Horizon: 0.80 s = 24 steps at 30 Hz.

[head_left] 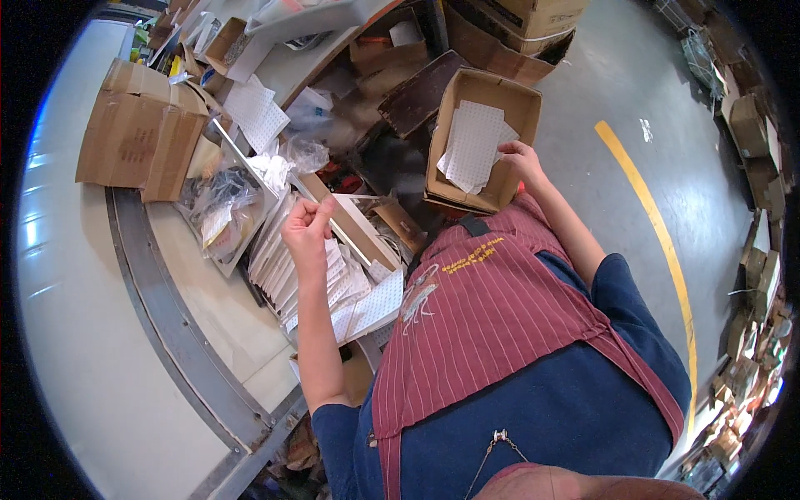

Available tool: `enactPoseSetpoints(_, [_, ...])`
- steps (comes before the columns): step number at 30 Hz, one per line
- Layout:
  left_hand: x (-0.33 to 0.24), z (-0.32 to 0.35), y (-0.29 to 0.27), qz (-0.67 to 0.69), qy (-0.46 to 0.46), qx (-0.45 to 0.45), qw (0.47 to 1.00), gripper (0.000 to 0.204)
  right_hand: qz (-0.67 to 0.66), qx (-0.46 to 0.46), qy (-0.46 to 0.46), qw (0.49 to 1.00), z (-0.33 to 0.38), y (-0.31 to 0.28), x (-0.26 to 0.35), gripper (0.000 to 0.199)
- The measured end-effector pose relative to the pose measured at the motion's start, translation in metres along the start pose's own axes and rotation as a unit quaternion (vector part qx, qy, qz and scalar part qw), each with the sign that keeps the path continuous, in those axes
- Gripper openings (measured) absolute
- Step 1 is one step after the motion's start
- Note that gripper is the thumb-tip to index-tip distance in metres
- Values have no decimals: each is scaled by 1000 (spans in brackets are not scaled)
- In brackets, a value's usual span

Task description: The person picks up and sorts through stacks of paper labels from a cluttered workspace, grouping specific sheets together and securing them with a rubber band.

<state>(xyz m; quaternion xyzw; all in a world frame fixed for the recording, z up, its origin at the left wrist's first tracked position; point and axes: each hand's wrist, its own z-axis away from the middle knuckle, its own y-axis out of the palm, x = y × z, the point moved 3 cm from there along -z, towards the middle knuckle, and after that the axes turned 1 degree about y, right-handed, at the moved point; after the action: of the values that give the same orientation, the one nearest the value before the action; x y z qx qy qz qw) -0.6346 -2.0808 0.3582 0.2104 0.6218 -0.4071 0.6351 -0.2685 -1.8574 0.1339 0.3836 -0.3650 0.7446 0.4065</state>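
My left hand [307, 227] is raised over a tray packed with folded white printed sheets [279, 267], thumb and index finger pressed together. Whatever that pinch may hold is too small to make out. To the right, an open cardboard box [527, 102] contains a stack of white dotted sheets [473, 143]. My right hand [522, 162] reaches over the box's right side with curled fingers, the tips close to the right edge of the stack. I cannot make out whether a sheet is between them.
A taped carton [129, 125] stands on the pale worktop [225, 304] at left, beside a bin of plastic bags [225, 208]. More cartons [533, 33] are stacked at the back. A yellow line [654, 225] crosses the grey floor, and boxes line the far right.
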Motion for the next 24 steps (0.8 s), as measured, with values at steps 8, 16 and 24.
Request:
enactPoseSetpoints(8, [24,2,-4,22,-4,51,998,11,-37,-27,-10,999,-23,4,-38,57])
enactPoseSetpoints(16, [26,-1,6,0,-38,63,997,17,-38,-31,4,999,-18,2,-37,56])
enactPoseSetpoints(24, [21,-3,20,-25,-30,44,998,19,-40,-38,14,998,-20,1,-50,56])
